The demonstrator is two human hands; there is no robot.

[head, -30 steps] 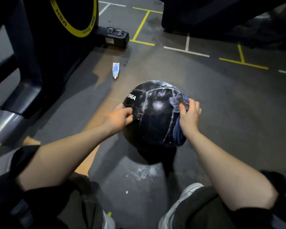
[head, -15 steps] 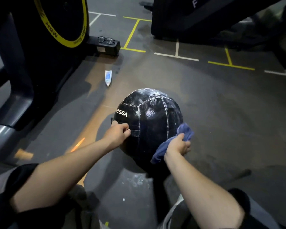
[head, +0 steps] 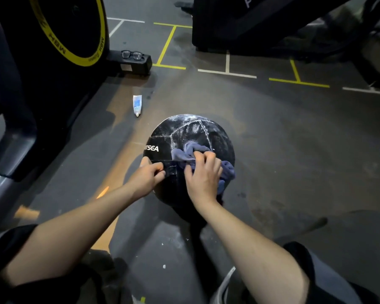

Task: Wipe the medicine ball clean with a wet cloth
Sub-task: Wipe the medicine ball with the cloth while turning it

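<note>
A black medicine ball (head: 191, 137) with white seams and white smears on its top sits on the dark gym floor in the middle of the view. My left hand (head: 148, 177) rests against its near left side, fingers curled on the surface. My right hand (head: 203, 175) presses a crumpled blue cloth (head: 185, 154) onto the near upper face of the ball. Part of the cloth bunches out to the right of my right hand.
A small white tube (head: 137, 104) lies on the floor beyond the ball. Glasses (head: 132, 55) rest on the base of an exercise bike (head: 53, 40) at the left. A dark machine (head: 261, 25) stands at the back. White flecks (head: 164, 266) dot the floor near my knees.
My right hand has carried the cloth from the ball's lower right side up onto its near upper face. The left hand has stayed on the left side.
</note>
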